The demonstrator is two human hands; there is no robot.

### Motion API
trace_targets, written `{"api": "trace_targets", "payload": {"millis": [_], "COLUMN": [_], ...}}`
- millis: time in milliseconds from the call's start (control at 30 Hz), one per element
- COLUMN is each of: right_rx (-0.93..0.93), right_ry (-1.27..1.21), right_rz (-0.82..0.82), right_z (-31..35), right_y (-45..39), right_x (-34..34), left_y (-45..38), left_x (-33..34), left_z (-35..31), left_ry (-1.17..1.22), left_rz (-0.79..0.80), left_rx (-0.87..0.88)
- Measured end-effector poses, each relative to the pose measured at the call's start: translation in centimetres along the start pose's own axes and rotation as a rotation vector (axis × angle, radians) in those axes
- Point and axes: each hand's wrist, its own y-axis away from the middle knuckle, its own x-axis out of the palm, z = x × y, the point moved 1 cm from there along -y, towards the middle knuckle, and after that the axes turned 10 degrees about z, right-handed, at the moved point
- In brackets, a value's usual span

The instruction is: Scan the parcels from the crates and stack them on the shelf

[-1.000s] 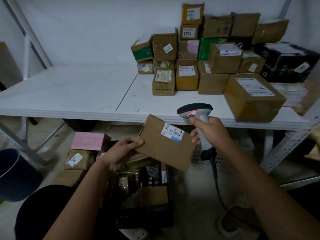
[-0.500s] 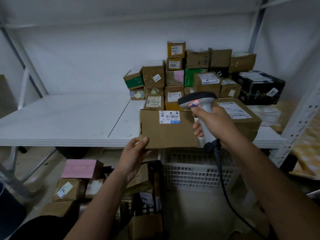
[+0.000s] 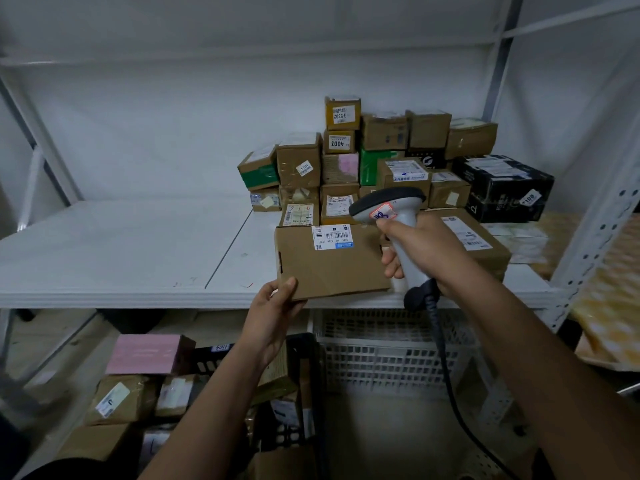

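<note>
parcel (image 3: 332, 263): flat brown carton, at shelf (image 3: 121, 265) front edge, just before the stack (image 3: 374, 161)
left hand (image 3: 273, 313): pinches parcel's near-left corner
right hand (image 3: 424, 251): clenched round scanner (image 3: 391, 211)
handling: probably light, stiff; hold by edges

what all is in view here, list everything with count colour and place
held parcel: one, brown, white label, over shelf's front edge
scanner: one, grey, corded, right of held parcel
stacked parcels: many, mostly brown, some green or black, shelf back right
shelf: one, white, across middle
white crate: one, under shelf
black crate: one, below, holds parcels
pink box: one, lower left
left hand: holds parcel's corner
right hand: grips scanner
</note>
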Motion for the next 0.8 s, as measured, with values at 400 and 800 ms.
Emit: {"api": "trace_targets", "payload": {"millis": [400, 800], "right_rx": [0.037, 0.055], "right_ry": [0.033, 0.029], "right_rz": [0.033, -0.003], "right_z": [0.0, -1.5], "right_y": [0.0, -0.3], "right_x": [0.0, -0.5], "left_y": [0.1, 0.2], "left_x": [0.3, -0.4], "left_z": [0.3, 0.3], "left_ry": [-0.016, -0.001], "left_rz": [-0.004, -0.038], "left_rx": [-0.025, 0.01]}}
